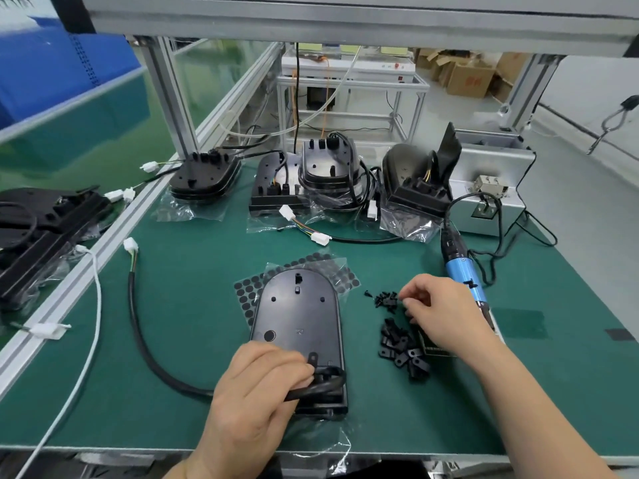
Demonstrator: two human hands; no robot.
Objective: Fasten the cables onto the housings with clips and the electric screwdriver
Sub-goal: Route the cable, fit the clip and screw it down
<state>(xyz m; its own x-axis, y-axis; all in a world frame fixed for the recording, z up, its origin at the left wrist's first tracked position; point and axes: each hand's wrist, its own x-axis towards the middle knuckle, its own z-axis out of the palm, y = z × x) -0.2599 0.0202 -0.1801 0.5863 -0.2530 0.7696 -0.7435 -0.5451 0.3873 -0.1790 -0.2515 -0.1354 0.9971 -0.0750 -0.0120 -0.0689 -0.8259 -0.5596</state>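
One clip (pixel 313 357) placed, unscrewed: our left hand (pixel 256 382) grips cable (pixel 145 344) against housing (pixel 297 319); right hand (pixel 435 305) curls over screws (pixel 383 299), perhaps pinching one.

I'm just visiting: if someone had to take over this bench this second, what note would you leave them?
Left hand holds the black cable and a clip down on the near end of the housing.
Right hand is at the small pile of screws; whether it has one is unclear.
Spare clips lie beside the housing; the electric screwdriver lies on the mat, not in hand.
Done: clip placed on cable. Left: screw it down, then the bagged housings at the back.
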